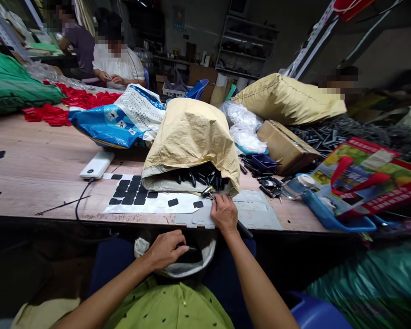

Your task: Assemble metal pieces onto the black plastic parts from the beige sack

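My right hand is closed around a hammer at the table's front edge. The hammer's shiny metal head points toward the mouth of a tan woven sack, and its black handle sticks out below my hand. Inside the sack's open mouth lie several black parts. My left hand is over an open white sack in my lap, its fingers curled. A small thin thing shows by the thumb, too small to name. The tan sack lies on its side on the table.
Black square pads lie on a white sheet, left of a grey plate. A white power bank with a cable is further left. To the right are a blue tray and a red bag. Two people sit across the table.
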`<control>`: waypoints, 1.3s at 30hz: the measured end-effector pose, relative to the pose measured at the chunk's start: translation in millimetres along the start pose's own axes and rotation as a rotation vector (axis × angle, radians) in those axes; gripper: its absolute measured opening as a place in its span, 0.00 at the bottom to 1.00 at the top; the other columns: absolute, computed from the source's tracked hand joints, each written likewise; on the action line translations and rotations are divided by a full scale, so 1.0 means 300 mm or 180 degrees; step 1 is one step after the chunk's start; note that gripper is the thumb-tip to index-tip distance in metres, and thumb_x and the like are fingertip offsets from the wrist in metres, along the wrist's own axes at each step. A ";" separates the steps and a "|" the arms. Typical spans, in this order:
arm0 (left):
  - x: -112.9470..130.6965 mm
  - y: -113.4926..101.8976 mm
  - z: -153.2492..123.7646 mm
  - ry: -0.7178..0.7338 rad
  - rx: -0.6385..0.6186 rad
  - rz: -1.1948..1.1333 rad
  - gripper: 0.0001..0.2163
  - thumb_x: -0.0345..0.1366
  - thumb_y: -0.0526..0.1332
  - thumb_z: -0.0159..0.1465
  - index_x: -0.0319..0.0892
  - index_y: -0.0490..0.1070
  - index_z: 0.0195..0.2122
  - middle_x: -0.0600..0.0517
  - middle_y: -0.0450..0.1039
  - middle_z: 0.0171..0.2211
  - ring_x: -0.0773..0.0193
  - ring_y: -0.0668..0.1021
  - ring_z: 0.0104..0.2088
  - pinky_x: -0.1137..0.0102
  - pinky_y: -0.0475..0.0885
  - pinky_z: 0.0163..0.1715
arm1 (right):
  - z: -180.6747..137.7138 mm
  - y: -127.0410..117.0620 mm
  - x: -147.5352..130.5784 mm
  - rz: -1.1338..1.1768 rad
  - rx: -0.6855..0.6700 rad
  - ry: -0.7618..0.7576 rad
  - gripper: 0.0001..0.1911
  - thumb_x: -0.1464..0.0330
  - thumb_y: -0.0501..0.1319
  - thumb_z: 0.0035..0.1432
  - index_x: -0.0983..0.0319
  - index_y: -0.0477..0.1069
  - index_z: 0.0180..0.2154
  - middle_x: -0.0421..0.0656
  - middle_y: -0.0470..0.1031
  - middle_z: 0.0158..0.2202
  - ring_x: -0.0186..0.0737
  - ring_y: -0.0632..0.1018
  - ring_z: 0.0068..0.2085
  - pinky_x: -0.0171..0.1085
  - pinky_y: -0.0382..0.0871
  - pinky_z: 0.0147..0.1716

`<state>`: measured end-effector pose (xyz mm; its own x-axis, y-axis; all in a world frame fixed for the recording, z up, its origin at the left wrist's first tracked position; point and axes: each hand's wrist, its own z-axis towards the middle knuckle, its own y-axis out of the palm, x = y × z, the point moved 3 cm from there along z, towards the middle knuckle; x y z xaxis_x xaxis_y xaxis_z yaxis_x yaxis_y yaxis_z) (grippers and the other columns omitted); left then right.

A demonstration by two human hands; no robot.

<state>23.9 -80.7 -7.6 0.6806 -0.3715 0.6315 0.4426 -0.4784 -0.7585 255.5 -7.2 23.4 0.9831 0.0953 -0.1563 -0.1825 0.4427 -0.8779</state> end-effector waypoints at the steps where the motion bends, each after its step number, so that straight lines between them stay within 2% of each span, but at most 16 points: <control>1: -0.035 0.031 -0.006 -0.0298 -0.0076 0.0186 0.11 0.44 0.58 0.67 0.46 0.77 0.38 0.49 0.78 0.38 0.57 0.79 0.41 0.66 0.69 0.40 | 0.000 0.000 0.000 -0.0001 0.0000 0.0006 0.11 0.70 0.58 0.64 0.61 0.75 0.47 0.46 0.73 0.40 0.45 0.70 0.42 0.39 0.61 0.41; 3: -0.094 0.080 -0.013 -0.0781 -0.0301 0.0575 0.10 0.41 0.59 0.65 0.46 0.78 0.40 0.46 0.80 0.39 0.51 0.81 0.43 0.63 0.70 0.41 | -0.001 -0.003 -0.001 0.0011 0.0009 0.0010 0.11 0.70 0.58 0.64 0.61 0.75 0.47 0.46 0.73 0.40 0.45 0.70 0.42 0.39 0.62 0.42; 5: -0.114 0.101 -0.017 -0.0942 -0.0528 0.0859 0.10 0.38 0.59 0.63 0.45 0.78 0.41 0.43 0.81 0.41 0.48 0.82 0.44 0.61 0.71 0.41 | -0.001 -0.006 -0.002 0.0028 0.0015 0.0017 0.11 0.70 0.58 0.64 0.61 0.75 0.47 0.47 0.73 0.40 0.45 0.71 0.43 0.39 0.62 0.42; 8: -0.054 0.067 -0.006 -0.0507 -0.0717 0.0765 0.09 0.38 0.62 0.61 0.47 0.78 0.42 0.46 0.82 0.42 0.49 0.82 0.43 0.63 0.71 0.38 | -0.001 -0.009 -0.003 0.0029 0.0004 0.0035 0.11 0.70 0.58 0.64 0.61 0.75 0.47 0.47 0.74 0.40 0.45 0.71 0.43 0.39 0.62 0.42; 10: 0.020 -0.004 0.031 -0.0072 -0.0642 0.0481 0.08 0.40 0.63 0.61 0.50 0.78 0.42 0.51 0.82 0.39 0.53 0.82 0.41 0.66 0.70 0.37 | -0.001 -0.009 -0.004 0.0016 -0.0005 0.0046 0.11 0.70 0.58 0.64 0.61 0.75 0.47 0.47 0.74 0.40 0.45 0.71 0.43 0.39 0.62 0.42; 12: 0.081 -0.107 0.106 0.0139 -0.0224 0.0352 0.08 0.41 0.61 0.65 0.51 0.78 0.42 0.53 0.80 0.35 0.58 0.80 0.37 0.68 0.69 0.35 | -0.001 -0.008 -0.003 0.0007 -0.0009 0.0049 0.11 0.70 0.59 0.64 0.61 0.75 0.47 0.47 0.74 0.40 0.46 0.71 0.42 0.39 0.62 0.42; 14: 0.107 -0.225 0.210 0.0095 0.0615 0.0561 0.11 0.40 0.59 0.67 0.50 0.76 0.49 0.51 0.78 0.39 0.58 0.79 0.40 0.67 0.69 0.38 | -0.001 -0.006 -0.003 0.0014 -0.0004 0.0042 0.11 0.70 0.59 0.64 0.61 0.75 0.47 0.47 0.74 0.40 0.46 0.71 0.42 0.39 0.62 0.42; 16: 0.107 -0.320 0.324 0.0092 0.1280 0.1099 0.15 0.34 0.59 0.67 0.48 0.75 0.53 0.46 0.74 0.45 0.54 0.76 0.45 0.65 0.69 0.40 | -0.001 -0.005 -0.002 0.0028 0.0007 0.0022 0.11 0.70 0.58 0.64 0.61 0.75 0.47 0.47 0.74 0.40 0.45 0.71 0.42 0.39 0.62 0.42; 17: 0.099 -0.352 0.380 0.0116 0.1459 0.1403 0.16 0.30 0.58 0.66 0.48 0.75 0.53 0.44 0.72 0.47 0.53 0.74 0.47 0.63 0.69 0.41 | -0.001 -0.004 -0.001 0.0030 0.0013 0.0016 0.11 0.70 0.58 0.64 0.61 0.75 0.47 0.47 0.74 0.41 0.45 0.71 0.42 0.39 0.62 0.42; 19: 0.076 -0.385 0.475 0.0269 0.1555 0.1828 0.17 0.25 0.58 0.64 0.47 0.77 0.49 0.42 0.70 0.49 0.50 0.72 0.49 0.61 0.68 0.43 | -0.001 -0.003 0.002 0.0026 0.0017 0.0010 0.12 0.69 0.58 0.64 0.61 0.75 0.48 0.46 0.74 0.40 0.45 0.71 0.42 0.39 0.62 0.41; 22: 0.047 -0.380 0.554 0.0543 0.1548 0.2182 0.12 0.25 0.58 0.64 0.44 0.79 0.41 0.40 0.68 0.52 0.48 0.69 0.52 0.58 0.66 0.47 | -0.002 -0.001 0.005 0.0030 0.0017 0.0018 0.11 0.69 0.58 0.64 0.61 0.75 0.47 0.46 0.74 0.40 0.45 0.71 0.42 0.39 0.61 0.42; 25: 0.048 -0.351 0.548 0.0794 0.1570 0.2353 0.10 0.27 0.57 0.66 0.43 0.77 0.40 0.41 0.69 0.52 0.49 0.69 0.52 0.56 0.64 0.49 | -0.003 0.000 0.005 0.0042 0.0012 0.0032 0.12 0.69 0.58 0.64 0.60 0.75 0.48 0.46 0.74 0.41 0.45 0.71 0.42 0.39 0.61 0.42; 29: 0.078 -0.319 0.460 0.1020 0.1307 0.2232 0.06 0.30 0.59 0.66 0.43 0.74 0.42 0.44 0.74 0.41 0.50 0.69 0.47 0.56 0.62 0.49 | -0.003 -0.001 0.005 0.0040 -0.0011 0.0061 0.12 0.69 0.58 0.64 0.60 0.75 0.49 0.46 0.74 0.41 0.45 0.71 0.42 0.39 0.61 0.41; 32: 0.073 -0.311 0.382 0.0903 0.1132 0.1771 0.04 0.33 0.63 0.64 0.44 0.74 0.40 0.44 0.74 0.38 0.49 0.69 0.47 0.55 0.60 0.49 | -0.003 -0.002 0.004 0.0039 -0.0020 0.0062 0.12 0.68 0.58 0.64 0.60 0.75 0.48 0.46 0.74 0.41 0.45 0.71 0.42 0.39 0.61 0.41; 35: 0.025 -0.293 0.331 0.0668 0.0976 0.1251 0.05 0.36 0.65 0.63 0.45 0.75 0.40 0.45 0.74 0.39 0.49 0.70 0.47 0.55 0.60 0.50 | -0.004 -0.003 0.003 0.0040 -0.0013 0.0076 0.11 0.69 0.59 0.64 0.60 0.75 0.47 0.46 0.75 0.41 0.45 0.71 0.42 0.39 0.61 0.42; 39: -0.066 -0.261 0.313 0.0361 0.1104 0.0662 0.10 0.41 0.64 0.64 0.47 0.76 0.45 0.48 0.74 0.41 0.53 0.71 0.46 0.60 0.63 0.47 | -0.007 -0.007 -0.001 0.0075 0.0032 0.0062 0.12 0.69 0.59 0.63 0.60 0.75 0.48 0.46 0.75 0.41 0.46 0.71 0.43 0.39 0.62 0.42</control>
<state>30.6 38.7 24.1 0.7162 -0.5264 0.4582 0.4861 -0.0949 -0.8687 255.5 -9.9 24.4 0.9786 0.0885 -0.1858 -0.2057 0.4495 -0.8693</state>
